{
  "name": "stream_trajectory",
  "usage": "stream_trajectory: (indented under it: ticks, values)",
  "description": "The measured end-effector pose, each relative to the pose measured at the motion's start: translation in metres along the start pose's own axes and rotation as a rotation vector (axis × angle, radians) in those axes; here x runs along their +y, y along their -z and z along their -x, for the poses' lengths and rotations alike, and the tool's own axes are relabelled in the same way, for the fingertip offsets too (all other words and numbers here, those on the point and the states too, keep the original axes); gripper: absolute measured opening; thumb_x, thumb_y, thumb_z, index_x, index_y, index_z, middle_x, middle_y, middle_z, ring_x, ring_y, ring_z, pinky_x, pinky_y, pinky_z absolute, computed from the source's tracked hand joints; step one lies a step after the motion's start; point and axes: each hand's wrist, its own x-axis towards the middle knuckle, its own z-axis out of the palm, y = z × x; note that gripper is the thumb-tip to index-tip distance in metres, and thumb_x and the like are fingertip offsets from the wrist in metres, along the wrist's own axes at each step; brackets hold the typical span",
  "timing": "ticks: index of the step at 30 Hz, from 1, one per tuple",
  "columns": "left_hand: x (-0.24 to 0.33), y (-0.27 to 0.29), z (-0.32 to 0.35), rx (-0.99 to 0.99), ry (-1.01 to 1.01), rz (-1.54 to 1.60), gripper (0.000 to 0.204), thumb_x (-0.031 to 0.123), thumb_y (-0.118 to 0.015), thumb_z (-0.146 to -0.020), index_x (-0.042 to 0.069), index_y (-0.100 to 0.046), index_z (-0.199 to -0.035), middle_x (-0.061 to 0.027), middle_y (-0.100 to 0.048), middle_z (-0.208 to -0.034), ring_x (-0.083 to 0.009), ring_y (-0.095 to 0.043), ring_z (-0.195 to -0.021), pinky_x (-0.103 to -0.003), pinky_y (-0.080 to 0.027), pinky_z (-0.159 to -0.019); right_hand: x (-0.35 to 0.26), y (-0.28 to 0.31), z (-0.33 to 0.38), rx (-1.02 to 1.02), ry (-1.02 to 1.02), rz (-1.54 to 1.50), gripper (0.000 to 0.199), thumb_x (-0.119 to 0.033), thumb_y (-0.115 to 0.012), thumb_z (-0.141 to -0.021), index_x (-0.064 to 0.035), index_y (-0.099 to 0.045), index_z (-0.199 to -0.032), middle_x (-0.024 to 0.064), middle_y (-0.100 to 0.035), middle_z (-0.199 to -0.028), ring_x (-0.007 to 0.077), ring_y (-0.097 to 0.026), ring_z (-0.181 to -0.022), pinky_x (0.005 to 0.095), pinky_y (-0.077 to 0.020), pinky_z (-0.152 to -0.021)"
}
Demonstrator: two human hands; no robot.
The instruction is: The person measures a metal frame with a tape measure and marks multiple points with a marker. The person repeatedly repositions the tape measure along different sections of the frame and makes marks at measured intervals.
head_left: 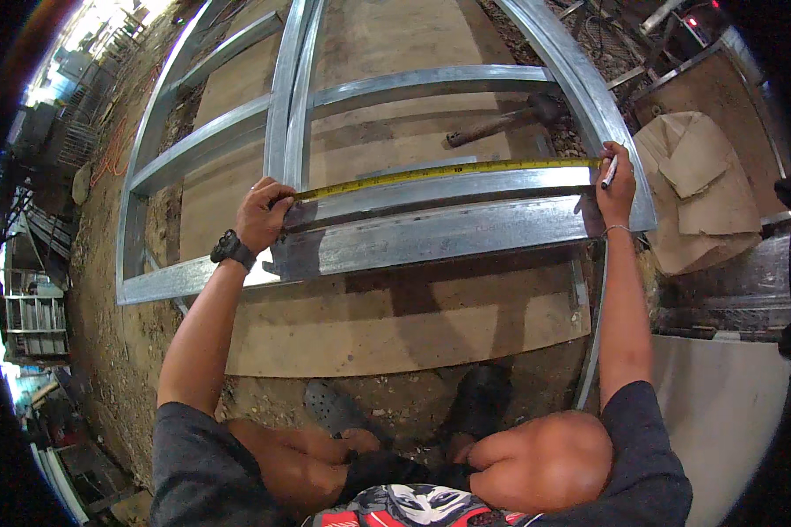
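Observation:
A yellow tape measure (pixel 448 172) is stretched straight between my hands, along the near crossbar of a shiny metal frame (pixel 448 235). My left hand (pixel 264 213), with a dark watch on its wrist, pinches the tape's left end beside the frame's middle upright. At the right side member, my right hand (pixel 618 184) is closed around a slim white marker pen (pixel 609 172). Its fingers also press at the tape's right end. Whether a tape case sits under those fingers is hidden. A second bar (pixel 483 183) runs just behind the nearest one.
Under the frame lies a brown board (pixel 395 338) on dirt ground. A rusty metal rod tool (pixel 492 129) rests inside the frame. To the right are a folded brown paper sack (pixel 699 193) and a pale panel (pixel 712 422). My feet in dark clogs (pixel 479 400) stand near the board.

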Motion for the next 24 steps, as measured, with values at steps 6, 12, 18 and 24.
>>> stream_trajectory:
  ticks: [6, 12, 18, 24]
  values:
    - [0.014, -0.003, -0.001, -0.022, 0.102, -0.057, 0.014, 0.008, -0.069, -0.094, 0.004, -0.078, -0.103, -0.0128, -0.068, -0.098, -0.0319, -0.069, -0.094, -0.04, -0.054, -0.086, 0.006, 0.003, 0.0, 0.007, 0.014, -0.013, 0.037, 0.001, -0.06, -0.1, -0.0118, -0.064, -0.134, 0.0123, -0.077, -0.118, 0.0347, -0.071, -0.114, 0.0469, -0.0559, -0.099]
    - [0.011, -0.007, -0.004, 0.0, 0.019, -0.069, 0.011, 0.007, -0.071, -0.094, 0.002, -0.076, -0.103, -0.0135, -0.069, -0.098, -0.0284, -0.069, -0.092, -0.039, -0.055, -0.084, 0.027, 0.002, 0.001, 0.037, 0.02, -0.132, 0.035, -0.002, -0.055, -0.106, -0.007, -0.062, -0.14, 0.015, -0.073, -0.13, 0.0298, -0.071, -0.126, 0.0414, -0.0531, -0.109]
    - [0.007, -0.001, -0.002, 0.005, 0.041, -0.047, 0.013, 0.006, -0.073, -0.094, 0.002, -0.075, -0.107, -0.0128, -0.068, -0.099, -0.0268, -0.069, -0.092, -0.038, -0.055, -0.084, 0.03, -0.001, 0.003, -0.023, 0.029, -0.132, 0.036, -0.005, -0.054, -0.107, -0.0041, -0.06, -0.142, 0.0165, -0.071, -0.137, 0.0291, -0.069, -0.131, 0.0394, -0.0515, -0.111]
    - [0.017, -0.003, -0.003, -0.004, 0.09, -0.042, 0.011, 0.01, -0.072, -0.094, 0.005, -0.076, -0.104, -0.0137, -0.069, -0.101, -0.0341, -0.068, -0.1, -0.044, -0.055, -0.089, 0.036, 0.0, 0.002, -0.046, 0.01, -0.147, 0.037, -0.002, -0.054, -0.106, -0.0039, -0.06, -0.143, 0.0168, -0.071, -0.137, 0.0286, -0.068, -0.132, 0.0398, -0.0513, -0.112]
